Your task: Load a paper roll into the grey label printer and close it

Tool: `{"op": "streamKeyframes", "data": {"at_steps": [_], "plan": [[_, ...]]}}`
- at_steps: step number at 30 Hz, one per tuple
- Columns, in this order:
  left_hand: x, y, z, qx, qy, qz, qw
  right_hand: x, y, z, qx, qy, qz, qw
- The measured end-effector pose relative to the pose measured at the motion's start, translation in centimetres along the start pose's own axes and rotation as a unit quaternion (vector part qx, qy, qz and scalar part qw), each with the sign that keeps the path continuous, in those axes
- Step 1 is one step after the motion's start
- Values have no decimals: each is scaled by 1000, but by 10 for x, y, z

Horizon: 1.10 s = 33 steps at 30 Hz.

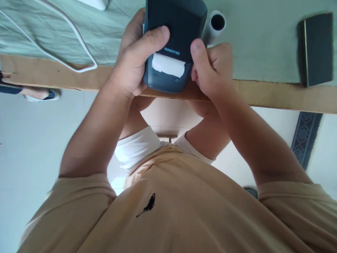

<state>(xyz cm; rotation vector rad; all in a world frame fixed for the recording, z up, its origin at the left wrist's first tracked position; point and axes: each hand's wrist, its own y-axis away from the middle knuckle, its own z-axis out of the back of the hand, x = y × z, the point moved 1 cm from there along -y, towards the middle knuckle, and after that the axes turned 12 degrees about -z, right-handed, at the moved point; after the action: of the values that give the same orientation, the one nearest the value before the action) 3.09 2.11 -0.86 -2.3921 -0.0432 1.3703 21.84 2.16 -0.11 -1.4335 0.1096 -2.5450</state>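
Observation:
A dark label printer (179, 24) with "NIIMBOT" lettering is held up over the table's near edge. A strip of white label paper (168, 65) with a ragged edge sticks out of its slot, above a power button. My left hand (139, 52) is closed around the printer's left side, thumb lying across its front face. At the right edge, my right hand (214, 65) is closed, with its thumb and curled fingers against the printer's side; its inner fingers are partly hidden. Just behind that hand stands a white roll (214, 30) with a dark hollow core.
A green cloth (263, 42) covers the table, whose brown front edge (276, 96) shows. A white cable (73, 31) loops over that edge at left. A dark box-like object (317, 49) lies far right. Another person's foot (42, 95) shows at lower left.

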Motion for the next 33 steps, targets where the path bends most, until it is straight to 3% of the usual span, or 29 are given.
{"op": "streamKeyframes", "data": {"at_steps": [3,9,27,33], "plan": [[-3,1,-2,-21,15,3,1000,1,0,-1,4,4,2,1000],[-4,1,6,26,-17,11,999,2,0,-3,7,8,10,1000],[0,-4,1,42,-38,0,998,0,0,2,5,-7,14,1000],[-5,-1,-11,-32,0,10,999,1,3,-2,-7,-35,23,999]]}}
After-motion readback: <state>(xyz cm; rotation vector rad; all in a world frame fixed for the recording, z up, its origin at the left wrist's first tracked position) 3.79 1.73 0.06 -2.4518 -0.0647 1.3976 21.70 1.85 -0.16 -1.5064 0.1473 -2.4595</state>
